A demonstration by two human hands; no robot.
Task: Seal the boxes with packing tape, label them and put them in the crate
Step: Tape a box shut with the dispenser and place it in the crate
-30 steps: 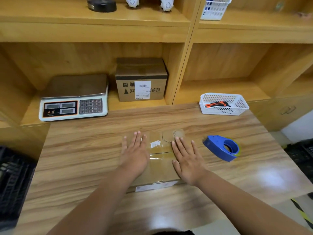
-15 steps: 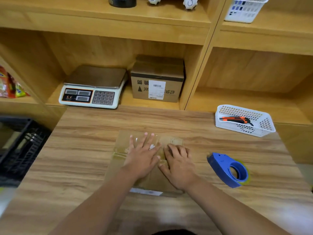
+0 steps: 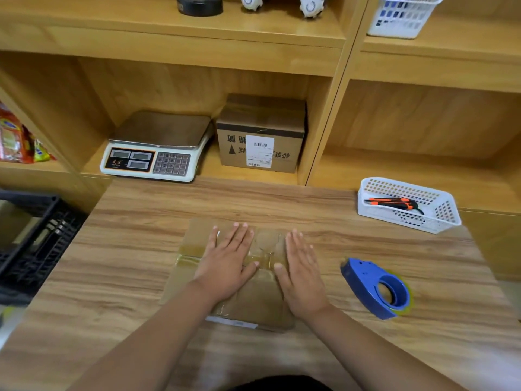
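Both your hands lie flat on the cardboard box [image 3: 255,304], which rests on the counter [image 3: 121,266] straight in front of you. Your left hand [image 3: 228,266] is spread open with its fingers straight and pointing to 12 o'clock, palm pressing the box top left of its middle. Your right hand [image 3: 303,276] is open the same way and presses along the box's right side at 3 o'clock. I cannot tell whether its outer fingers reach past the edge. Neither hand grips anything.

Between your hands a glossy strip of clear tape [image 3: 263,262] crosses the box top. A round patch [image 3: 266,239] of rougher cardboard shows just beyond it, toward 12 o'clock. A white strip [image 3: 234,323] runs along the box's near edge at 6 o'clock.

Taking the box as the centre of the dial:
- The blue tape dispenser [image 3: 376,289] lies on the counter at 3 o'clock, near your right hand but apart from it.
- The white plastic basket [image 3: 408,220] stands at 2 o'clock with an orange-and-black utility knife [image 3: 392,203] inside.
- The black crate [image 3: 36,249] sits beyond the counter's left end at 9 o'clock.
- On the shelf [image 3: 248,176] behind the counter, a digital scale [image 3: 158,148] stands at 11 o'clock and a labelled carton [image 3: 262,136] at 12 o'clock, just beside each other.
- Snack packets [image 3: 17,136] show far off at 10 o'clock.
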